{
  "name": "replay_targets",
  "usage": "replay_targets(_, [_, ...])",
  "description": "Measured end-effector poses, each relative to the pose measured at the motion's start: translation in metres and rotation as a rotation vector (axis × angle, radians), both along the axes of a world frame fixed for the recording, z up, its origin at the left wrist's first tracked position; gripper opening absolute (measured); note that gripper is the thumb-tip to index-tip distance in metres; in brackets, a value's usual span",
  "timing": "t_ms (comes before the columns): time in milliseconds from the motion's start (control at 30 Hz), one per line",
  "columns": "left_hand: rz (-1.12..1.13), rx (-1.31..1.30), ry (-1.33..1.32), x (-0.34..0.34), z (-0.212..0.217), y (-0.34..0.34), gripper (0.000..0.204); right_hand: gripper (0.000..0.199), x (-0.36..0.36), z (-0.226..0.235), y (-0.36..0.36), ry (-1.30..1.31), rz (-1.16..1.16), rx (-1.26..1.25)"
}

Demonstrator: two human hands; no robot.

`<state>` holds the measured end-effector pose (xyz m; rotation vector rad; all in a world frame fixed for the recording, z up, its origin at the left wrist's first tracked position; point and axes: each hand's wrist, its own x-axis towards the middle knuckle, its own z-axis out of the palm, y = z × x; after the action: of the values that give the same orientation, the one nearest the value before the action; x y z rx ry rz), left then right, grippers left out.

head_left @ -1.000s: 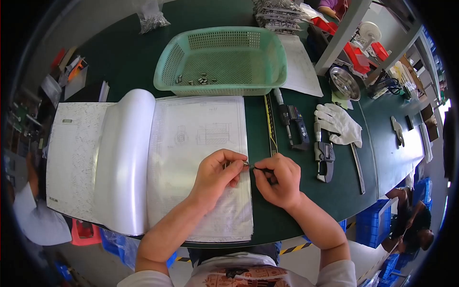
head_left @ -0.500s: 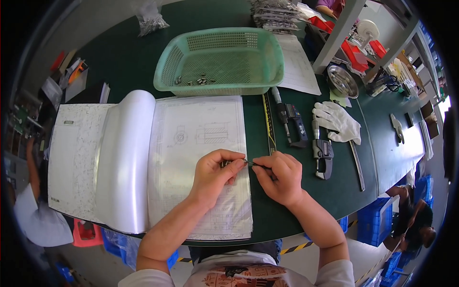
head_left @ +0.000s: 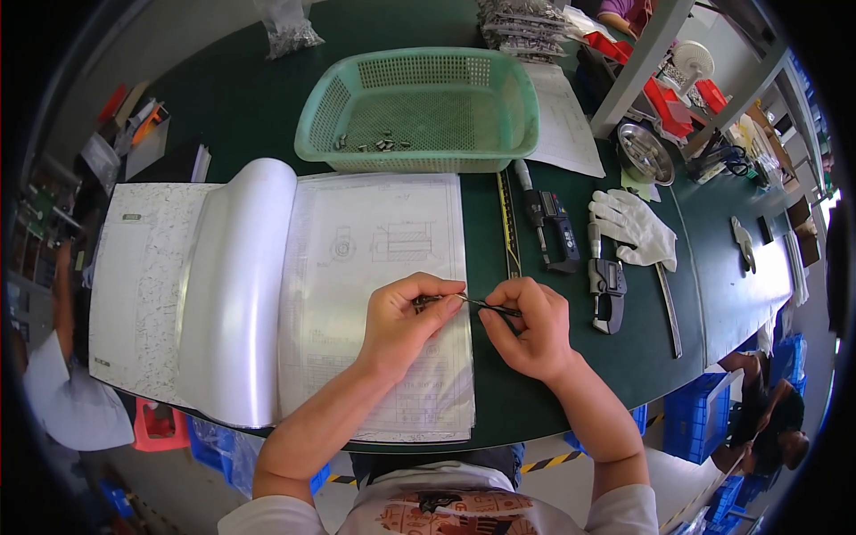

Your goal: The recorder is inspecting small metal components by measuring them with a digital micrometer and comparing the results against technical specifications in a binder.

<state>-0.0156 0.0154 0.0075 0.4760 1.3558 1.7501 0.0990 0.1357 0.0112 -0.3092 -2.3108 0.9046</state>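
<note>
My left hand [head_left: 406,321] is closed, with small metal parts pinched between its thumb and fingers; the fingers cover most of them. Close by on the right, my right hand [head_left: 533,328] grips a thin dark pointed tool [head_left: 501,308] between thumb and forefinger. The tool's thin tip meets the metal at my left fingertips; whether it is inside a part I cannot tell. Both hands are above the right edge of an open binder page with a technical drawing [head_left: 383,214]. Beyond them, a green mesh basket [head_left: 419,162] has several small metal parts [head_left: 385,144] on its floor.
Two digital micrometers [head_left: 555,227] [head_left: 608,290], a yellow-black rule [head_left: 509,223] and a white glove [head_left: 635,227] lie to the right. A metal bowl [head_left: 644,153] stands near a grey post. Bagged parts [head_left: 526,27] are stacked at the back. Other people are at both sides.
My right hand's fingers have shifted on the tool, and more of its dark shaft shows now. The left hand keeps its pinch. The whole view has shifted slightly.
</note>
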Motion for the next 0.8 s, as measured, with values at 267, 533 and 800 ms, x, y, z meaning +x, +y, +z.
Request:
replay_targets(267, [0.022,0.062,0.066,0.003,0.0,-0.003,0.012,0.009,0.001,-0.011,0.005,0.02,0.044,0.179])
replay_targets(533, [0.003,0.074,0.091,0.002,-0.001,-0.003,0.012,0.012,0.0,-0.001,-0.002,-0.044,0.015,-0.011])
replay_targets(800, [0.018,0.032,0.129,0.004,0.0,-0.001,0.011,0.013,-0.001,-0.009,0.0,0.007,0.039,0.131])
